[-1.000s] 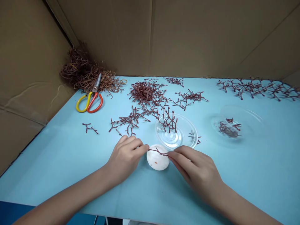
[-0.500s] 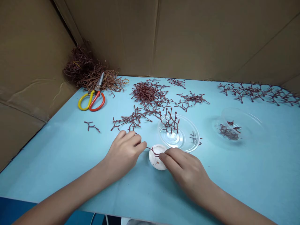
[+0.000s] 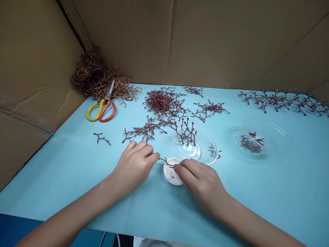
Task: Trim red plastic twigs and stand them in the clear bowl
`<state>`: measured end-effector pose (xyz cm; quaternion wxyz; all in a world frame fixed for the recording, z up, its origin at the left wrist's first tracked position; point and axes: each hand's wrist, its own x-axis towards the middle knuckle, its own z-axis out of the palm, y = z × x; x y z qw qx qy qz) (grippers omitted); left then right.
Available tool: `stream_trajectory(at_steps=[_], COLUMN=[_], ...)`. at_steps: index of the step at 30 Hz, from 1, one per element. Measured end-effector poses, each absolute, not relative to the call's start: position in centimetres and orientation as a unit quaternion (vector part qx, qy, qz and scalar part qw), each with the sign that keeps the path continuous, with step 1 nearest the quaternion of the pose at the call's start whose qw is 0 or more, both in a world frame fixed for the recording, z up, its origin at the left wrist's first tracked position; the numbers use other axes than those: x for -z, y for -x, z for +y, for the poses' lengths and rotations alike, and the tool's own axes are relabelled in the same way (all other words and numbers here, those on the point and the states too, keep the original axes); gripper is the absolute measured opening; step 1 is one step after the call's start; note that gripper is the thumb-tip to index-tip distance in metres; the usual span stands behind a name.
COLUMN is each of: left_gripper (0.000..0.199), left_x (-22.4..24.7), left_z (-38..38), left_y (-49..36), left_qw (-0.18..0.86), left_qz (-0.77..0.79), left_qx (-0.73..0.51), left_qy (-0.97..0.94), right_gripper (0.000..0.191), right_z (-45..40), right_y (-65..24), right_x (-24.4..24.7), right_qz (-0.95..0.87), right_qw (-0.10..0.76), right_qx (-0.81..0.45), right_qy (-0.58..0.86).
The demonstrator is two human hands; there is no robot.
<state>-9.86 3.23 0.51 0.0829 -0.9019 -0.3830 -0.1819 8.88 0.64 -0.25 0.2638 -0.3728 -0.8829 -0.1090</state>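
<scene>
Between my hands stretches a thin reddish-brown branched twig (image 3: 167,163), held above a small white dish (image 3: 172,177). My left hand (image 3: 137,160) is closed in a pinch on the twig's left end. At its right end, the fingers of my right hand (image 3: 199,175) pinch the forked tips; whether they hold a further small piece is hidden. Just behind the dish lies a clear plastic lid (image 3: 203,158), with several branched twigs (image 3: 187,133) propped upright on its rim. A loose row of similar twigs (image 3: 144,131) lies behind my left hand.
Scissors (image 3: 104,109) with yellow and red handles rest by a large twig heap (image 3: 102,75) in the back left corner. A dense twig pile (image 3: 161,102) sits mid-table. On the right are a clear container (image 3: 267,127) with small pieces and a twig row (image 3: 282,101). Cardboard walls (image 3: 218,44) enclose the table.
Both hands have shifted very slightly up with the twig between them. They keep the same pinch over the white dish. Other things lie as before.
</scene>
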Motion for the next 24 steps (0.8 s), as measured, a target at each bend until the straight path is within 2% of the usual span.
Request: stream_trajectory(at_steps=[11, 20, 24], left_gripper=[0.019, 0.022, 0.023], left_x=[-1.0, -1.0, -0.8], left_z=[3.1, 3.3, 3.4], left_y=[10.0, 10.1, 10.1], left_qw=[0.087, -0.01, -0.036], left_qz=[-0.384, -0.379, -0.375], left_qx=[0.219, 0.216, 0.2], left_qy=[0.893, 0.9, 0.905], right_gripper=[0.027, 0.014, 0.015], right_z=[0.5, 0.2, 0.2], right_y=[-9.0, -10.4, -10.8], right_x=[0.1, -0.9, -0.3], right_qz=[-0.874, -0.855, -0.866], right_qw=[0.298, 0.323, 0.313], right_qx=[0.078, 0.046, 0.068], right_qy=[0.375, 0.404, 0.385])
